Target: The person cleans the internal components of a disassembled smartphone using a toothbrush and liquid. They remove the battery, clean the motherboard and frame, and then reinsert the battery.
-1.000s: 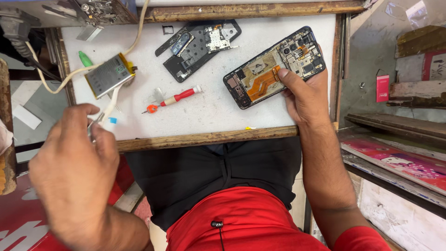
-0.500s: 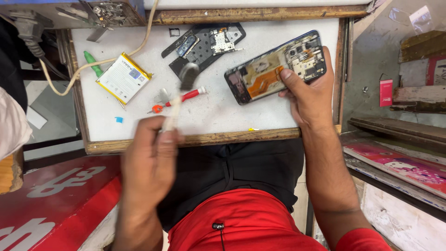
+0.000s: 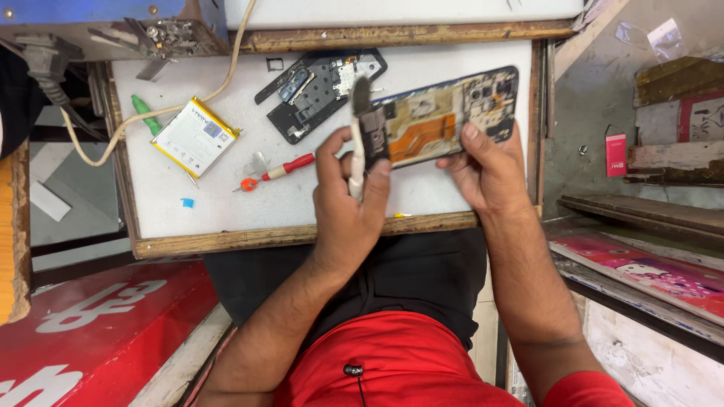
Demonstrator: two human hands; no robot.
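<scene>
An opened phone body (image 3: pixel 445 113) with an orange flex cable and bare circuit parts is held above the white work board (image 3: pixel 211 196). My right hand (image 3: pixel 490 169) grips its lower right edge, thumb on the frame. My left hand (image 3: pixel 351 200) holds a small brush (image 3: pixel 360 132) with a pale handle and dark bristles, its head against the phone's left end. A black phone back frame (image 3: pixel 317 90) lies on the board just behind.
A yellow-edged battery (image 3: pixel 194 136) lies at the board's left, beside a green tool (image 3: pixel 147 113) and a beige cable (image 3: pixel 226 68). A red-handled screwdriver (image 3: pixel 275 172) lies mid-board. A red panel (image 3: pixel 90 324) sits lower left; shelves with a pink packet (image 3: pixel 616 154) stand right.
My left hand came up from beside my lap at the left with the brush and reached the phone's left end. My right hand kept holding the phone.
</scene>
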